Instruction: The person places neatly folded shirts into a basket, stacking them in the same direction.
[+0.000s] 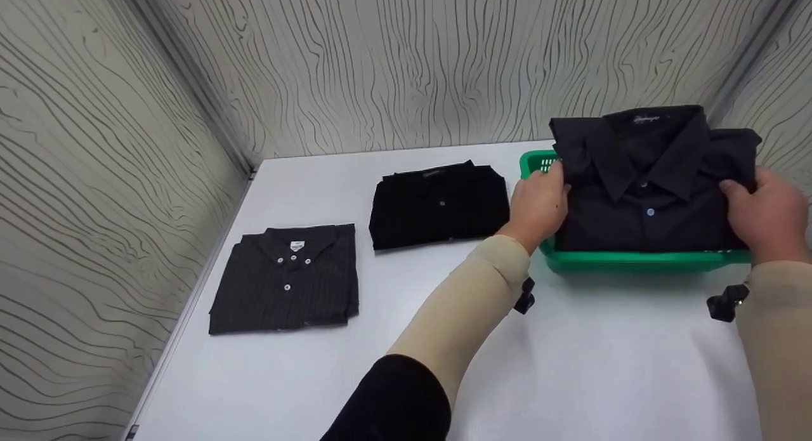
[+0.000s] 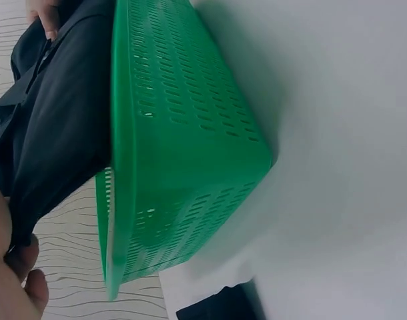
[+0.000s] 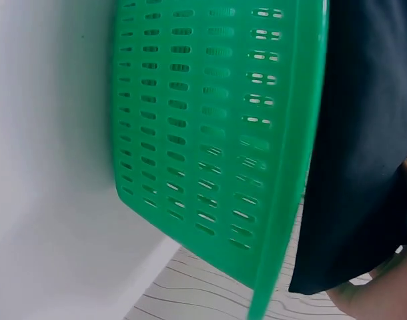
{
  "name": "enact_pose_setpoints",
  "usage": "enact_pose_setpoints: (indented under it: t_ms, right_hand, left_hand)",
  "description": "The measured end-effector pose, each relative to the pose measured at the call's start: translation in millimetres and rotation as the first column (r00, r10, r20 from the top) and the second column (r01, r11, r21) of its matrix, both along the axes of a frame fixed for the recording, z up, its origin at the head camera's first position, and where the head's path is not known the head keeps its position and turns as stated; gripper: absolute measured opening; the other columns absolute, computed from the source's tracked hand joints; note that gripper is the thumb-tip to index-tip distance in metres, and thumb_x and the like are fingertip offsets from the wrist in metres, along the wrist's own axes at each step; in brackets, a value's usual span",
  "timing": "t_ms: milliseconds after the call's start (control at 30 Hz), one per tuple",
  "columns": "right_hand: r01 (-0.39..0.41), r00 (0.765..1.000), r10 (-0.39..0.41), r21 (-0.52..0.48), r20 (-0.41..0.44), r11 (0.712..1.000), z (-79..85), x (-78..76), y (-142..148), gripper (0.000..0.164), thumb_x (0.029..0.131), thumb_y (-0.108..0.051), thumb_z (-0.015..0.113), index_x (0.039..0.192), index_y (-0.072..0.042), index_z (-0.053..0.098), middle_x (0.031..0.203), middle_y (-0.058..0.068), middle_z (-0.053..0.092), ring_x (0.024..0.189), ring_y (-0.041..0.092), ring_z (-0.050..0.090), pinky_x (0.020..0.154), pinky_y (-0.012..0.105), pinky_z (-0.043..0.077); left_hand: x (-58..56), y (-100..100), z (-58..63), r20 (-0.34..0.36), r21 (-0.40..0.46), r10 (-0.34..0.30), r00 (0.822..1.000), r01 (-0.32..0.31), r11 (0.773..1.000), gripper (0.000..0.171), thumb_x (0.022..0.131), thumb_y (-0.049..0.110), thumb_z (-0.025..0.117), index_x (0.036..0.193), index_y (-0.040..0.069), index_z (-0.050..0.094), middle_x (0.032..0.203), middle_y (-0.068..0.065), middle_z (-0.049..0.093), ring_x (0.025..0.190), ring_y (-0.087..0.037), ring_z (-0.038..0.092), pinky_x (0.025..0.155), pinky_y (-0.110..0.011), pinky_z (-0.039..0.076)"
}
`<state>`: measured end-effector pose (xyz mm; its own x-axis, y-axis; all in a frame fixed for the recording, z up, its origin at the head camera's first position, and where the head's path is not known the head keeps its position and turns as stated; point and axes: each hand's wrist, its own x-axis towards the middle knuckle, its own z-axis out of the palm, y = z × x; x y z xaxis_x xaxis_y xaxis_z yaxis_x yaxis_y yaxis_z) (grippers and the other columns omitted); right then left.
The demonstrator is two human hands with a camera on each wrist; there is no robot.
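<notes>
Grain-patterned walls [image 1: 412, 66] rise around the white surface [image 1: 609, 365], where — over the opening of a green basket [image 1: 634, 261] — the left hand [image 1: 539, 200] and right hand [image 1: 774, 216] grip a dark shirt [image 1: 609, 222], two folded shirts [image 1: 441, 219] [image 1: 285, 304] lying left of the basket.

Room before green basket [image 1: 634, 258]; patterned wall [image 1: 406, 66] blocks behind.

Soft, bright light spreads evenly over my smooth, flat white desk [image 1: 602, 365], with a blurry shadow beside the green, perforated plastic basket [image 2: 177, 153]; the dark, folded fabric shirt [image 1: 609, 222] I hold looks bluish in both dimmer wrist views, my left fingers [image 2: 35, 290] slightly soft-edged
</notes>
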<state>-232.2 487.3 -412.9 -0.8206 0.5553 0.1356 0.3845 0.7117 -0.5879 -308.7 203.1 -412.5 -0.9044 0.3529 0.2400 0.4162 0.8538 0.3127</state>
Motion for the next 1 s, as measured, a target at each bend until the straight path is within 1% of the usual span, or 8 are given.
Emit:
enact_pose_setpoints:
  t_ms: [133, 300, 367, 433, 533, 633, 800, 1000]
  right_hand:
    - [0.003, 1.000, -0.002, -0.045, 0.022, 0.999, -9.6, -3.8, 2.3, 0.053, 0.099, -0.043, 0.035, 0.120, 0.005, 0.046, 0.105, 0.025, 0.048, 0.086, 0.037, 0.045, 0.063, 0.045, 0.038]
    - [0.007, 0.998, -0.002, -0.067, 0.064, 0.998, -26.3, -2.7, -0.1, 0.050, 0.099, -0.041, 0.035, 0.120, 0.004, 0.047, 0.108, 0.026, 0.048, 0.090, 0.039, 0.045, 0.067, 0.047, 0.039]
    - [0.007, 0.995, 0.000, -0.064, 0.100, 0.998, -30.8, -1.6, -1.1, 0.052, 0.099, -0.042, 0.034, 0.123, 0.004, 0.045, 0.112, 0.028, 0.048, 0.094, 0.041, 0.044, 0.073, 0.051, 0.037]
    - [-0.015, 0.990, 0.023, -0.053, 0.141, 0.998, -33.7, -1.1, -1.8, 0.058, 0.099, -0.045, 0.032, 0.131, 0.003, 0.042, 0.122, 0.031, 0.045, 0.102, 0.046, 0.041, 0.085, 0.057, 0.030]
    - [-0.057, 0.975, 0.060, -0.019, 0.214, 0.998, -35.8, -1.5, -2.6, 0.065, 0.098, -0.049, 0.029, 0.141, 0.000, 0.033, 0.136, 0.033, 0.035, 0.117, 0.053, 0.032, 0.099, 0.065, 0.011]
    - [-0.079, 0.961, 0.070, 0.021, 0.269, 0.997, -36.2, -3.7, -2.9, 0.067, 0.098, -0.048, 0.030, 0.147, -0.003, 0.022, 0.143, 0.033, 0.023, 0.127, 0.055, 0.021, 0.101, 0.067, -0.005]
    - [-0.088, 0.947, 0.059, 0.077, 0.317, 0.993, -35.2, -5.1, -5.9, 0.066, 0.100, -0.044, 0.032, 0.147, -0.001, 0.013, 0.145, 0.032, 0.016, 0.130, 0.054, 0.015, 0.100, 0.066, -0.010]
    - [-0.114, 0.940, 0.072, 0.109, 0.332, 0.987, -36.4, -4.1, -7.1, 0.064, 0.100, -0.040, 0.032, 0.147, 0.000, 0.015, 0.143, 0.033, 0.019, 0.128, 0.056, 0.017, 0.101, 0.067, -0.006]
  left_hand:
    - [-1.4, 4.8, -11.4, -0.039, 0.003, 0.030, 0.999, -0.030, 1.000, 0.025, 0.097, 0.039, 0.046, 0.120, 0.027, 0.047, 0.104, 0.013, 0.061, 0.095, -0.005, 0.052, 0.078, -0.026, 0.040]
    - [2.1, 6.7, -33.5, -0.022, -0.001, 0.050, 0.998, -0.050, 0.999, 0.023, 0.097, 0.038, 0.048, 0.117, 0.028, 0.049, 0.106, 0.016, 0.061, 0.093, -0.005, 0.049, 0.072, -0.026, 0.035]
    - [3.2, 6.8, -40.6, -0.010, -0.014, 0.050, 0.999, -0.050, 0.999, 0.024, 0.097, 0.038, 0.048, 0.118, 0.028, 0.049, 0.105, 0.017, 0.062, 0.092, -0.005, 0.047, 0.072, -0.026, 0.035]
    - [4.0, 5.7, -44.9, 0.005, -0.029, 0.052, 0.999, -0.051, 0.998, 0.025, 0.097, 0.038, 0.048, 0.119, 0.027, 0.049, 0.105, 0.016, 0.062, 0.092, -0.006, 0.046, 0.072, -0.026, 0.036]
    - [5.2, 3.6, -46.9, 0.041, -0.063, 0.036, 0.999, -0.033, 0.997, 0.024, 0.097, 0.039, 0.048, 0.118, 0.028, 0.050, 0.104, 0.015, 0.062, 0.093, -0.007, 0.045, 0.074, -0.028, 0.036]
    - [5.5, 3.1, -44.1, 0.102, -0.109, 0.011, 0.995, 0.000, 0.994, 0.025, 0.097, 0.040, 0.047, 0.119, 0.029, 0.050, 0.107, 0.015, 0.060, 0.099, -0.007, 0.045, 0.078, -0.031, 0.036]
    - [5.1, 5.7, -40.7, 0.163, -0.164, 0.001, 0.987, 0.026, 0.986, 0.030, 0.100, 0.034, 0.041, 0.129, 0.029, 0.047, 0.119, 0.015, 0.057, 0.110, -0.007, 0.042, 0.087, -0.036, 0.036]
    - [3.9, 8.3, -42.2, 0.147, -0.214, -0.013, 0.989, 0.045, 0.976, 0.030, 0.102, 0.030, 0.039, 0.130, 0.028, 0.045, 0.121, 0.013, 0.057, 0.110, -0.008, 0.042, 0.088, -0.038, 0.037]
